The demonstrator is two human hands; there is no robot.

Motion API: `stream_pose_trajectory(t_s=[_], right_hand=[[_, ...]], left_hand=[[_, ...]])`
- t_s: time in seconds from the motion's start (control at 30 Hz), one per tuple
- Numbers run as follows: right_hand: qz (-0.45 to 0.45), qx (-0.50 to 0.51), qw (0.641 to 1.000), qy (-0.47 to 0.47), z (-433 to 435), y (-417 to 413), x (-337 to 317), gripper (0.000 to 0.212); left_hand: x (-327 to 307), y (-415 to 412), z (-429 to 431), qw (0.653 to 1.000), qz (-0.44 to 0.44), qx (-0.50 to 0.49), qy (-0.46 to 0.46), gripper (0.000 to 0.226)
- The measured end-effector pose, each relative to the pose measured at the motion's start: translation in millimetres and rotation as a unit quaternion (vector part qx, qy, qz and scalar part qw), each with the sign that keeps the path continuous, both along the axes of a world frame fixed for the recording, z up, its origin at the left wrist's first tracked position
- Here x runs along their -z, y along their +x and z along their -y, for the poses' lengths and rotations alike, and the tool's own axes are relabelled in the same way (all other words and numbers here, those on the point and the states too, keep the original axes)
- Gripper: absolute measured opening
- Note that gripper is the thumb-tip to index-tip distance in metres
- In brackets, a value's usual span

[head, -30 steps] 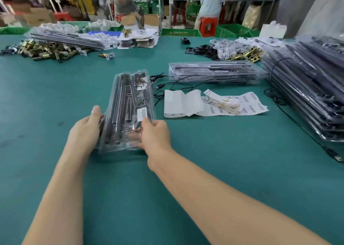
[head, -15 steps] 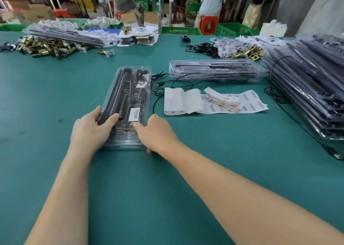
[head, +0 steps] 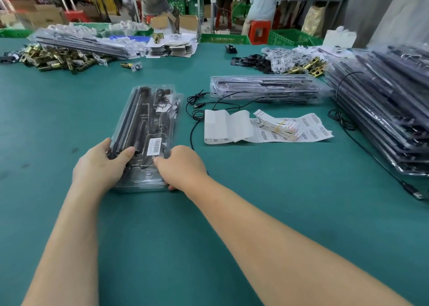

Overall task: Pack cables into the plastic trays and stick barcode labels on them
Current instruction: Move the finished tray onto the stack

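A clear plastic tray (head: 148, 119) packed with dark parts and a coiled cable lies flat on the green table in front of me. A white barcode label (head: 154, 146) is stuck on its lid near the front. My left hand (head: 99, 166) grips the tray's near left corner, thumb on top. My right hand (head: 181, 166) grips the near right edge, fingers curled round it. Loose black cables (head: 199, 107) lie just right of the tray. Sheets of barcode labels (head: 301, 129) and blank backing paper (head: 227, 125) lie further right.
A short stack of packed trays (head: 264, 88) sits behind the labels. A tall stack of trays (head: 385, 110) fills the right side, with a cable (head: 371, 157) trailing along it. Brass lock parts (head: 51, 57) and more trays lie at the far left. People stand beyond the table.
The tray was tilted up in both hands a second ago; it now lies flat on the table, a little further from me. Both hands have kept their hold at its near end.
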State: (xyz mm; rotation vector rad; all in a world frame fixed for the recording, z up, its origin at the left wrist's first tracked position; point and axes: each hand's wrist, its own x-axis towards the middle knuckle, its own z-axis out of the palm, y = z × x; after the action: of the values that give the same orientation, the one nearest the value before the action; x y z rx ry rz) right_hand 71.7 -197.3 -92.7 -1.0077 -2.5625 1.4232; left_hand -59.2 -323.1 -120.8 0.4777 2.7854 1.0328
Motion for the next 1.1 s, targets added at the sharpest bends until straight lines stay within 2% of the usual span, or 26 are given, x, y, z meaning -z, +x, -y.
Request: stream_pose_trajectory(t_s=[0.07, 0.13, 0.17, 0.27, 0.33, 0.47, 0.6, 0.67, 0.77, 0.8, 0.87, 0.9, 1.0, 1.07, 1.1], right_hand=[[0.007, -0.025, 0.999, 0.022, 5.7, -5.3, 1.2, 0.027], [0.011, -0.041, 0.998, 0.04, 10.6, -8.4, 2.3, 0.033], [0.008, -0.041, 0.998, 0.045, 12.1, -9.0, 2.7, 0.036], [-0.012, -0.023, 0.999, 0.045, 14.8, -7.5, 6.2, 0.042], [-0.024, -0.013, 0.998, 0.048, 16.3, -5.6, 8.0, 0.046], [-0.028, -0.025, 0.998, 0.058, 14.6, -6.1, 6.9, 0.048], [-0.021, -0.035, 0.997, 0.063, 14.7, -2.2, 5.4, 0.048], [-0.033, -0.051, 0.996, 0.061, 14.7, 3.7, 2.9, 0.043], [-0.124, -0.053, 0.988, 0.072, 4.9, 29.6, -1.1, 0.047], [-0.169, -0.038, 0.982, 0.077, -2.6, 45.1, -1.0, 0.048], [-0.243, 0.016, 0.965, 0.095, -26.7, 84.3, 4.7, 0.038], [-0.264, 0.051, 0.957, 0.107, -40.3, 104.8, 9.4, 0.029], [-0.284, 0.155, 0.935, 0.148, -89.0, 159.6, 25.5, 0.013], [-0.274, 0.207, 0.928, 0.143, -113.9, 177.7, 36.4, 0.017], [-0.273, 0.223, 0.926, 0.133, -121.5, 180.7, 40.6, 0.019]], left_hand=[[-0.6, -5.6, 12.0, 1.0, -0.001, -0.003, -0.007, 0.031], [-1.1, -10.5, 20.5, 1.0, 0.007, -0.011, 0.01, 0.023], [-1.1, -11.7, 21.3, 1.0, 0.013, -0.013, 0.016, 0.026], [2.8, -14.7, 15.9, 0.999, 0.029, -0.025, 0.016, 0.06], [5.6, -16.0, 12.6, 0.999, 0.025, -0.035, 0.016, 0.067], [6.0, -15.6, 14.8, 0.998, 0.027, -0.044, 0.025, 0.059], [-0.9, -10.1, 17.7, 0.999, 0.023, -0.036, 0.028, 0.04], [-3.0, -7.8, 18.8, 0.999, 0.02, -0.043, 0.024, 0.039], [-0.8, -13.4, 22.7, 0.998, 0.033, -0.048, 0.026, 0.057], [0.6, -16.6, 25.0, 0.998, 0.038, -0.054, 0.02, 0.073], [1.2, -22.7, 26.2, 0.996, 0.023, -0.081, 0.042, 0.102], [1.3, -25.9, 27.2, 0.994, 0.006, -0.091, 0.066, 0.102], [-18.3, -2.3, 8.0, 0.98, -0.119, -0.093, 0.132, 0.078], [-32.8, 28.9, -25.3, 0.965, -0.205, -0.059, 0.153, 0.055], [-39.0, 44.7, -46.1, 0.963, -0.22, -0.018, 0.153, 0.046]])
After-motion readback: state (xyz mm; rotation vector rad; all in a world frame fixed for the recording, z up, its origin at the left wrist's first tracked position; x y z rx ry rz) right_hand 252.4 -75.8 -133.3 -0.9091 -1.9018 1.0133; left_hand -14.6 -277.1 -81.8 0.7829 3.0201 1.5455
